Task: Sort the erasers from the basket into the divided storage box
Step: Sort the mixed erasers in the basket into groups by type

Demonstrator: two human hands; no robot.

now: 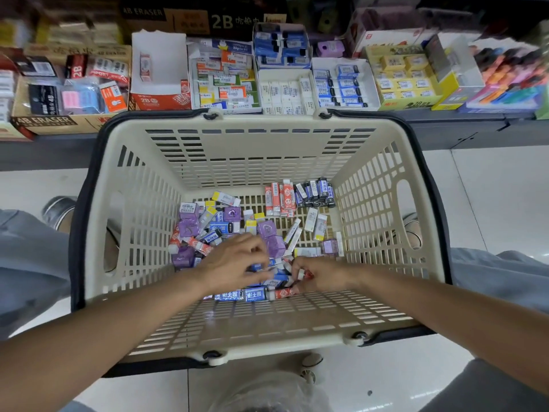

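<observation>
Forearms: both reach over the basket's (261, 337) near rim, down to its floor.
Right hand (323, 275): fingers curled, pinching a red-and-white eraser (306, 274) at the near middle of the basket floor; motion blur hides whether it holds more than one.
Left hand (234, 263): fingers bent down into the eraser pile (225, 230); whether they actually hold one, I cannot tell.
Key relation: the loose erasers lie just beyond and between both hands; a red eraser (280, 293) lies against the near wall, long axis running left-right, touching the right hand's fingers, so that hand is nearer.
Look: small sleeved blocks, purple, blue, red and yellow, jumbled; tidier red and dark-blue groups sit in the far right corner.
Divided storage box (285, 90): on the shelf past the basket's far rim, compartments already part filled.
</observation>
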